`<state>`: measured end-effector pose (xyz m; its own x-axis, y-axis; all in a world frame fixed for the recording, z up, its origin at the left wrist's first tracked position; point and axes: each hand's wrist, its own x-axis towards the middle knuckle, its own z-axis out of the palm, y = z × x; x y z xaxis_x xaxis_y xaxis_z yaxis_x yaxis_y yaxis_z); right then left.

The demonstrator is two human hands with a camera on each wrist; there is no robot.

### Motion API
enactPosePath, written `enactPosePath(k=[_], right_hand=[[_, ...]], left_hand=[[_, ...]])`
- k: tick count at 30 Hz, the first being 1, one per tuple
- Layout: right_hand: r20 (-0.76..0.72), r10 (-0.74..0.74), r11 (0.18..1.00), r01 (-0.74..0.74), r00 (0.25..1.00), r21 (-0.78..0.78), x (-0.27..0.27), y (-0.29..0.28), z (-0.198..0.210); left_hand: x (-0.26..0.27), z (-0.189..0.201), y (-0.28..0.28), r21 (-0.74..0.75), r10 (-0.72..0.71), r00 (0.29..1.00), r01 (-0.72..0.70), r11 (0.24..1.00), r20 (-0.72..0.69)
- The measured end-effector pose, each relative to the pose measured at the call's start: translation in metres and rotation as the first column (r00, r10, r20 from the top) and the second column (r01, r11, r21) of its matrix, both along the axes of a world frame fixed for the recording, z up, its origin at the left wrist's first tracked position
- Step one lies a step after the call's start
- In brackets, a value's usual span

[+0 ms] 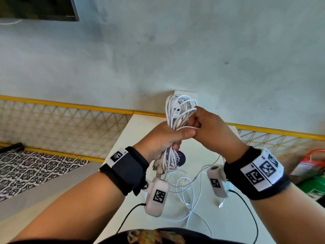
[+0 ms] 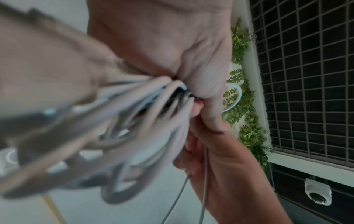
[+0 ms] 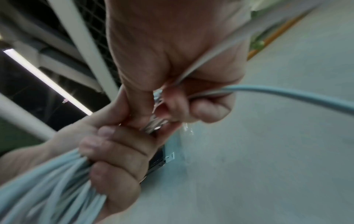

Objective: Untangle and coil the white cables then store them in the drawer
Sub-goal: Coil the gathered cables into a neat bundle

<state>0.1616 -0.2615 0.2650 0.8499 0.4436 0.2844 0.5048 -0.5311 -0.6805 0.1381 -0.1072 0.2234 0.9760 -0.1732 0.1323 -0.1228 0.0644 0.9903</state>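
Observation:
My left hand (image 1: 175, 139) grips a coiled bundle of white cables (image 1: 177, 106) around its middle, upright above the white table (image 1: 139, 127). The bundle's loops stick out above and below the fist. My right hand (image 1: 196, 123) pinches one white strand (image 1: 189, 128) that crosses the bundle just above the left thumb. In the left wrist view the bundle (image 2: 138, 115) is blurred under the palm. In the right wrist view the right hand (image 3: 172, 97) has its fingers curled round the strand (image 3: 287, 94), and the left fingers (image 3: 114, 151) clasp the bundle (image 3: 47, 181). More loose white cable (image 1: 186, 191) lies on the table below.
A white box (image 1: 186, 93) stands at the table's far edge against the grey wall. A purple round object (image 1: 182, 158) lies on the table behind the bundle. A yellow mesh railing (image 1: 70, 117) runs along both sides. A red-handled container (image 1: 313, 161) sits at the right.

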Motion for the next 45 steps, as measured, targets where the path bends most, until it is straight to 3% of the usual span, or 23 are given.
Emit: enactPosePath(k=[4, 6, 8, 10, 13, 15, 17, 19, 23, 26, 29, 32, 35, 40, 45], right_hand=[[-0.296, 0.157, 0.982, -0.116, 0.942, 0.152, 0.012, -0.02, -0.016], [-0.308, 0.158, 0.977, -0.104, 0.938, 0.187, 0.014, -0.025, -0.026], [-0.232, 0.137, 0.956, -0.067, 0.963, 0.286, 0.013, -0.018, -0.026], [-0.134, 0.128, 0.913, -0.064, 0.983, 0.403, 0.012, -0.005, -0.018], [-0.072, 0.266, 0.776, -0.169, 0.961, 0.608, 0.006, 0.02, -0.001], [-0.088, 0.347, 0.694, -0.193, 0.934, 0.694, 0.006, 0.035, 0.004], [-0.18, 0.348, 0.661, -0.104, 0.92, 0.743, 0.011, 0.044, 0.006], [-0.319, 0.376, 0.66, -0.01, 0.87, 0.751, 0.019, 0.044, 0.005], [-0.589, 0.428, 0.771, 0.064, 0.685, 0.634, 0.023, 0.047, -0.007], [-0.696, 0.419, 0.831, 0.064, 0.583, 0.553, 0.018, 0.055, -0.016], [-0.69, 0.394, 0.866, 0.007, 0.607, 0.5, 0.009, 0.064, -0.019], [-0.604, 0.472, 0.779, 0.017, 0.643, 0.627, 0.008, 0.065, -0.025], [-0.504, 0.51, 0.719, -0.024, 0.697, 0.695, 0.013, 0.056, -0.041], [-0.44, 0.164, 0.905, 0.043, 0.883, 0.423, 0.023, 0.031, -0.076], [-0.396, 0.063, 0.936, 0.083, 0.916, 0.341, 0.024, 0.022, -0.085]], left_hand=[[0.003, 0.005, 0.024, -0.197, 0.151, 0.989, -0.147, 0.969, 0.002], [0.005, 0.007, 0.039, -0.287, 0.216, 0.976, -0.211, 0.934, -0.014], [0.008, 0.006, 0.049, -0.313, 0.239, 0.97, -0.241, 0.919, -0.046], [0.009, 0.001, 0.05, -0.276, 0.243, 0.968, -0.251, 0.928, -0.065], [0.007, -0.002, 0.04, -0.158, 0.238, 0.97, -0.242, 0.957, -0.046], [0.004, 0.0, 0.031, -0.069, 0.212, 0.977, -0.211, 0.975, 0.011], [0.001, 0.002, 0.028, -0.011, 0.151, 0.986, -0.151, 0.988, 0.076], [-0.003, 0.005, 0.029, 0.037, 0.086, 0.989, -0.091, 0.995, 0.117], [-0.008, 0.002, 0.035, 0.098, 0.072, 0.99, -0.084, 0.992, 0.118], [-0.011, 0.003, 0.032, 0.021, 0.087, 0.992, -0.089, 0.996, 0.088], [-0.009, 0.003, 0.033, -0.094, 0.116, 0.992, -0.111, 0.989, 0.046], [-0.007, 0.004, 0.04, -0.134, 0.121, 0.992, -0.118, 0.984, 0.017], [-0.002, 0.013, 0.051, -0.301, 0.161, 0.985, -0.174, 0.938, -0.067], [0.004, 0.029, 0.08, -0.417, 0.283, 0.954, -0.299, 0.859, -0.101], [0.001, 0.03, 0.087, -0.358, 0.331, 0.94, -0.339, 0.87, -0.085]])
